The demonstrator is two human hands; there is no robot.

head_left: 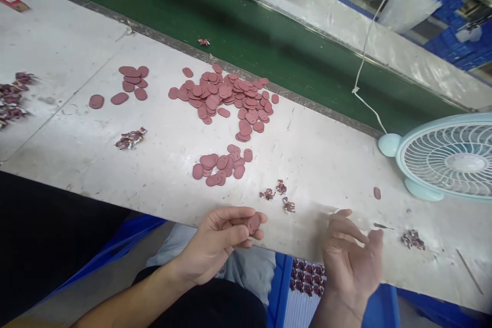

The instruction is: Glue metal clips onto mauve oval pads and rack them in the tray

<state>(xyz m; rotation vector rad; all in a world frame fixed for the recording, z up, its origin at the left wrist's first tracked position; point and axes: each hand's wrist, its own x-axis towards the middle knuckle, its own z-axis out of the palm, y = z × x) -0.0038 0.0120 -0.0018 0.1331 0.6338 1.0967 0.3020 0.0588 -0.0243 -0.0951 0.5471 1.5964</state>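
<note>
Left hand (219,241) pinches one reddish oval disc (253,223) at the table's near edge (115,200); right hand (351,256) hangs loose-fingered, holding nothing; pinched that lightly, the disc could drop between the knees.

No legible text anywhere.

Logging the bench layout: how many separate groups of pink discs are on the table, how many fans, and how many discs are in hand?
Pink disc groups on the table: 3 (large pile, small pile, loose cluster)
Stray single pink disc: 1
Disc in left hand: 1
Disc in right hand: 0
Fan: 1
Total: 6
</note>
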